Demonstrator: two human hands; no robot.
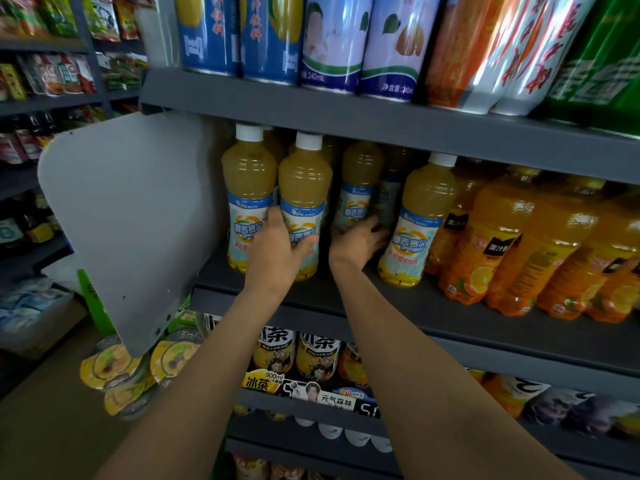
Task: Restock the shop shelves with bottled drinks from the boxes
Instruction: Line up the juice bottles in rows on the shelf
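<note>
Several yellow juice bottles with white caps and blue-white labels stand on the dark middle shelf (398, 306). My left hand (277, 251) grips the front one (304, 188) around its label, fingers wrapped round its sides. My right hand (360, 237) reaches deeper into the shelf and its fingers curl round the lower part of a bottle (360, 181) standing further back. Another bottle of the same drink (420, 220) stands just right of that hand, and one (247, 181) stands left of the gripped bottle.
Orange juice bottles (502, 244) fill the shelf's right side. Tall cans (332, 43) line the shelf above, iced-tea bottles (298, 351) the shelf below. A grey end panel (128, 216) juts out at left, with lidded cups (114, 368) beneath it and snack shelves (52, 77) beyond.
</note>
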